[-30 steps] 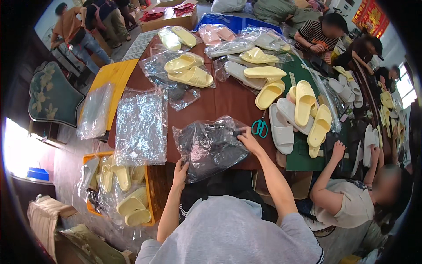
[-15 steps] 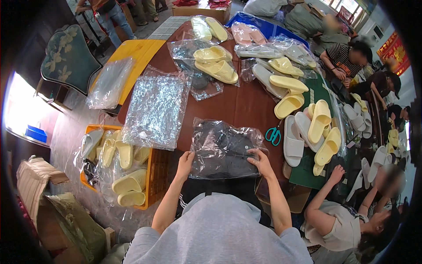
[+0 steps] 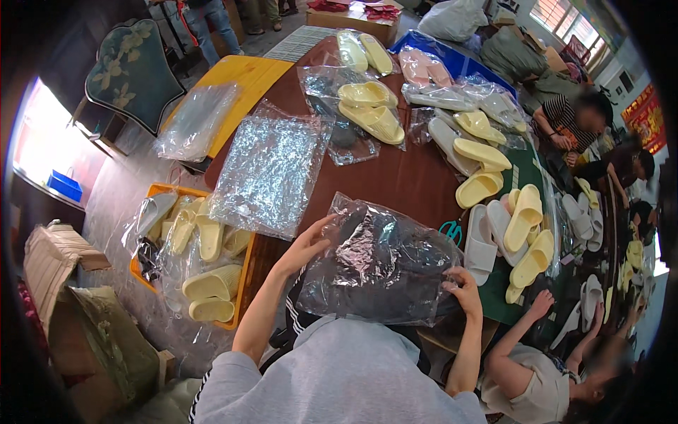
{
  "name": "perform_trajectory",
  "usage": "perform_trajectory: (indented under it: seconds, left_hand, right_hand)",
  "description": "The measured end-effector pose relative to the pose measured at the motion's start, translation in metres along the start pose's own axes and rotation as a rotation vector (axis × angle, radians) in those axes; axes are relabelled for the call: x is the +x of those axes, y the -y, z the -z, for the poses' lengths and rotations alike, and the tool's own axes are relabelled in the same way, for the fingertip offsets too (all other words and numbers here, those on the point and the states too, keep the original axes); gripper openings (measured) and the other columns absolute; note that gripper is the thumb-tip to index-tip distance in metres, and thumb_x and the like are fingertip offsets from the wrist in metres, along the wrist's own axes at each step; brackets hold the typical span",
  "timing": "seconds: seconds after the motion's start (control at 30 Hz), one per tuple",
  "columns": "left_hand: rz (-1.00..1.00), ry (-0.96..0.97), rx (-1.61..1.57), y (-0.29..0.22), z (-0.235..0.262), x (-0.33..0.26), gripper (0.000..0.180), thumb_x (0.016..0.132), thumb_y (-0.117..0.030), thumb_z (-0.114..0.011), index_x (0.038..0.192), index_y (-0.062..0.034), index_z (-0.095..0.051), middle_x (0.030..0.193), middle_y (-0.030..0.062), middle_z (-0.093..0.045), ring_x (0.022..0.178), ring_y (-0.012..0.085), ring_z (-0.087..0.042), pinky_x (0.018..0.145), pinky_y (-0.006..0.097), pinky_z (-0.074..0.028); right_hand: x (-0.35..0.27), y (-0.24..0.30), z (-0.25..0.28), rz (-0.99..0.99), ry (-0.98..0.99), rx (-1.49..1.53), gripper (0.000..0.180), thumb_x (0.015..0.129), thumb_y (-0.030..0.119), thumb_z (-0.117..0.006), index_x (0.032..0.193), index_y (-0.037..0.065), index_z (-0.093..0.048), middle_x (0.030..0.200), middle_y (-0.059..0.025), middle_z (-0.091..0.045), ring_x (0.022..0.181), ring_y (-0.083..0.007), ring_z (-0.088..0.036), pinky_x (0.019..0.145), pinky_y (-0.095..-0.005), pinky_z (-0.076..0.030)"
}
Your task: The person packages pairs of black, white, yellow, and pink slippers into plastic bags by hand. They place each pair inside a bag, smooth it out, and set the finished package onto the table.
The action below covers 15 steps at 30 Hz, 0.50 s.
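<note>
A clear plastic bag [image 3: 395, 272] with dark contents, which look like black slippers, is held at the table's near edge, close to my body. It tilts down toward the right. My left hand [image 3: 308, 246] grips its left edge, fingers along the upper corner and thumb lower down. At the opposite edge, my right hand [image 3: 464, 291] pinches the plastic with bent fingers. Teal-handled scissors [image 3: 450, 232] lie just beyond the bag's right side, partly covered by it. A stack of flat clear bags [image 3: 268, 173] rests on the table to the left.
Bagged yellow slippers [image 3: 371, 109] lie farther back on the brown table [image 3: 417, 177]. Loose white and yellow slippers [image 3: 526, 215] crowd the right side. An orange crate [image 3: 244, 283] of slippers stands at left. A co-worker's hand [image 3: 542, 304] is near on the right.
The bag has come closer to my body and turned, its right end now lower. My left hand has moved up along its edge; my right hand has shifted right and down. The scissors are now partly covered.
</note>
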<state>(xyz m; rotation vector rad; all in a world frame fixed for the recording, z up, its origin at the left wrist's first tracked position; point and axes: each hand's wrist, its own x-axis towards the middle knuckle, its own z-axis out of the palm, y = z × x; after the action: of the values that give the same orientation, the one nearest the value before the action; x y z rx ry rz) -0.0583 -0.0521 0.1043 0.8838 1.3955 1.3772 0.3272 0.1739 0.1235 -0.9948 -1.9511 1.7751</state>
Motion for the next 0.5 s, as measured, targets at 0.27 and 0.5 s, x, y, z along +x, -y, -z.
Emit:
perform_trajectory:
  seconds: [0.27, 0.5]
  left_hand:
    - [-0.159, -0.498, 0.031, -0.022, 0.091, 0.009, 0.048, 0.089, -0.004, -0.052, 0.137, -0.0097, -0.056, 0.078, -0.0064, -0.05, 0.067, 0.0047, -0.039, 0.06, 0.022, -0.035]
    - [-0.448, -0.955, -0.143, 0.008, 0.196, -0.009, 0.051, 0.097, -0.006, -0.048, 0.148, -0.0072, -0.041, 0.147, 0.0031, -0.048, 0.075, 0.0022, -0.042, 0.07, 0.019, -0.038]
  right_hand:
    - [-0.02, 0.001, 0.044, 0.056, -0.439, 0.095, 0.027, 0.08, -0.001, -0.069, 0.105, 0.006, -0.063, 0.099, 0.0, -0.06, 0.088, -0.0101, -0.057, 0.081, -0.025, -0.046]
    - [0.009, 0.023, 0.111, 0.291, -1.046, 0.161, 0.024, 0.084, 0.005, -0.071, 0.108, 0.006, -0.064, 0.108, -0.0002, -0.058, 0.102, -0.013, -0.054, 0.093, -0.026, -0.04]
